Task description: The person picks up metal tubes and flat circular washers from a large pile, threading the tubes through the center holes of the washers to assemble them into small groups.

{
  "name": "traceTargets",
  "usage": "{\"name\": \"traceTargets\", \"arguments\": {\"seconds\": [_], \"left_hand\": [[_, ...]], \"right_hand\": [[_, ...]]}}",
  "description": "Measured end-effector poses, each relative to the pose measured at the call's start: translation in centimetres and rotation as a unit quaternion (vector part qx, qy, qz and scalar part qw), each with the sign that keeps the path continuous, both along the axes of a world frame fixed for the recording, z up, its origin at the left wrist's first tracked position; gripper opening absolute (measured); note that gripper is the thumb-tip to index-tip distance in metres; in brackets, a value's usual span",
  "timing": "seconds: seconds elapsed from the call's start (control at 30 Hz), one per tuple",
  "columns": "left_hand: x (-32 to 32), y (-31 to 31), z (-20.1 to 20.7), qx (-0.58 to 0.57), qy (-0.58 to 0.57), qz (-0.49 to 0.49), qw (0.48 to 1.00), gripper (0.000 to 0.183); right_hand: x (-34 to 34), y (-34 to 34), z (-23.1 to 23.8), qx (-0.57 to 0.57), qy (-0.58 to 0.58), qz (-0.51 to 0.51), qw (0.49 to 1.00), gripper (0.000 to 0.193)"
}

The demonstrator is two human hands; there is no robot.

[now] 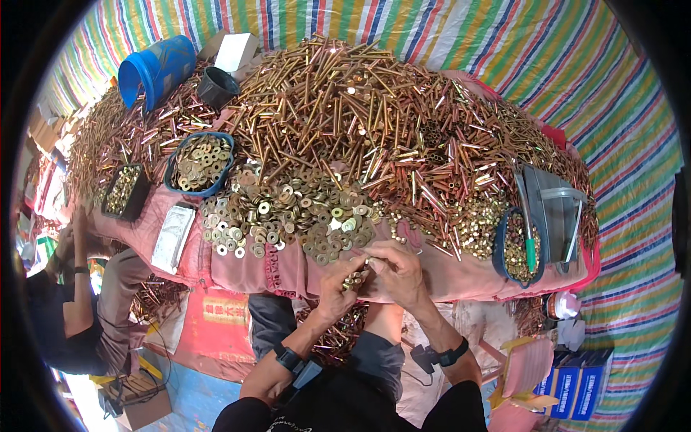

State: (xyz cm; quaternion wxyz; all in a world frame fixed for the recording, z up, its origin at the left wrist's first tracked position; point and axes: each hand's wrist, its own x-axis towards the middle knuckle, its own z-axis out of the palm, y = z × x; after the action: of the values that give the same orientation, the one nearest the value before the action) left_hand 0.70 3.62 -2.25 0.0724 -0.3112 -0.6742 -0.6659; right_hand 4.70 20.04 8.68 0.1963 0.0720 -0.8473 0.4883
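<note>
My left hand is closed round a small bunch of brass-coloured metal fasteners. Their ends look like bolts with nuts, though the fingers hide most of them. Beside it, my right hand has its thumb and fingers pinched together at the top of the bunch. What the pinch holds is too small to tell. Just beyond both hands lies a heap of flat round washers on the pink cloth. Loose nuts are heaped to the right of the washers.
A large pile of metal bolts and tubes rises behind. A blue tub of washers, a black tray of nuts and a blue bucket stand left. At right are a nut basin and a green-tipped pen. Another person's arm shows far left.
</note>
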Motion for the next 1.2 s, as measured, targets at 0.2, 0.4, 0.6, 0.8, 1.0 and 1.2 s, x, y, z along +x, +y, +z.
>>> {"name": "traceTargets", "arguments": {"seconds": [0.2, 0.4, 0.6, 0.8, 1.0, 1.2], "left_hand": [[-0.1, 0.0, 0.0, -0.001, 0.001, 0.001, 1.000, 0.047], [-0.1, -0.4, 0.5, -0.062, -0.003, 0.008, 0.998, 0.033], [-0.2, -0.7, 1.1, -0.061, 0.007, 0.000, 0.998, 0.029], [0.1, -1.0, 0.7, -0.054, -0.037, -0.028, 0.997, 0.030], [-0.1, -1.1, 0.1, -0.080, -0.018, -0.014, 0.997, 0.025], [0.2, -1.1, 0.6, -0.048, -0.063, -0.030, 0.996, 0.019]], "right_hand": [[0.1, -0.3, 0.2, 0.094, 0.041, -0.015, 0.995, 0.021], [0.4, -0.3, 0.5, 0.137, 0.030, -0.041, 0.989, 0.020], [0.9, -0.9, 0.5, 0.036, -0.089, -0.069, 0.993, 0.020], [0.7, -1.1, 0.2, 0.145, 0.083, -0.026, 0.986, 0.017], [1.2, -1.4, -0.3, 0.080, -0.004, -0.062, 0.995, 0.027], [1.6, -1.3, -0.3, -0.015, -0.084, -0.051, 0.995, 0.033]]}}
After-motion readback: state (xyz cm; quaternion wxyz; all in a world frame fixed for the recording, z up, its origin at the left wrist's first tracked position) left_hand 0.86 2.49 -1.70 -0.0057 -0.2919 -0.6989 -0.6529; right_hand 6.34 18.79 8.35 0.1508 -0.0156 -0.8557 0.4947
